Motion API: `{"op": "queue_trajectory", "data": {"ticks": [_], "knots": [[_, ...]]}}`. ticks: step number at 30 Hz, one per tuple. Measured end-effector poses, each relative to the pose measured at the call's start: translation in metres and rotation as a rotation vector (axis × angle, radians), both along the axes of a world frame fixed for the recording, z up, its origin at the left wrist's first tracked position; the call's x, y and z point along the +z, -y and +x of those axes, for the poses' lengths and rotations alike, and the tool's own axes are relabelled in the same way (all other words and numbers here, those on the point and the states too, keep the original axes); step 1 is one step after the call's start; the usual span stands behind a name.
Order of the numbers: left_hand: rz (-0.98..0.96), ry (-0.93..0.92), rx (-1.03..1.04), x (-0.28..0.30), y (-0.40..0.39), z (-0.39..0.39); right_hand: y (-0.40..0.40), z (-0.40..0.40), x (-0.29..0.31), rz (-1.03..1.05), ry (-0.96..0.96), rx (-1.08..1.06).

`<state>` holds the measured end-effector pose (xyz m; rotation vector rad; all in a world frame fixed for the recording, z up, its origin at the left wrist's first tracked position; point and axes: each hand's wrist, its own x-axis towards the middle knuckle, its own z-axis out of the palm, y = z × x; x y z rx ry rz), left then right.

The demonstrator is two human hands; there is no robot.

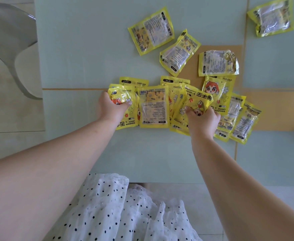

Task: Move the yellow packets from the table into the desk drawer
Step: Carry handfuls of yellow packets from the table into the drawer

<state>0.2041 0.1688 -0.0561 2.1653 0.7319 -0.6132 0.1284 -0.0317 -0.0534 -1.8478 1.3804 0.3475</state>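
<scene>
We see a pale green table [83,54] with tan strips, and yellow packets spread across its middle and right side. Most lie in an overlapping heap [162,105] near the table's front half. Our left hand [111,106] is curled around the packet at the left end of the heap [123,108], thumb on its printed face and fingers wrapped round its left edge. Our right hand [202,119] grips a packet [197,100] on the right part of the heap, fingers closed on it, with that packet tilted up above its neighbours. Beyond the heap, three packets lie apart with their clear backs up: one [151,31], one [179,53] and one [218,62] on a tan patch. Another packet [273,17] sits alone at the far right corner. A grey chair [9,33] stands left of the table, and a white dotted dress [118,211] shows below. We see no drawer.
</scene>
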Motion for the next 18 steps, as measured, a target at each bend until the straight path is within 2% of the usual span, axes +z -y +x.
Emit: {"op": "queue_trajectory", "data": {"ticks": [10,18], "knots": [[-0.040,-0.039,0.027,-0.005,-0.011,0.003,-0.003,-0.003,-0.007,0.063,0.029,-0.112],[-0.143,-0.061,0.033,-0.001,-0.026,0.000,-0.009,-0.013,0.008,0.187,0.147,-0.189]]}}
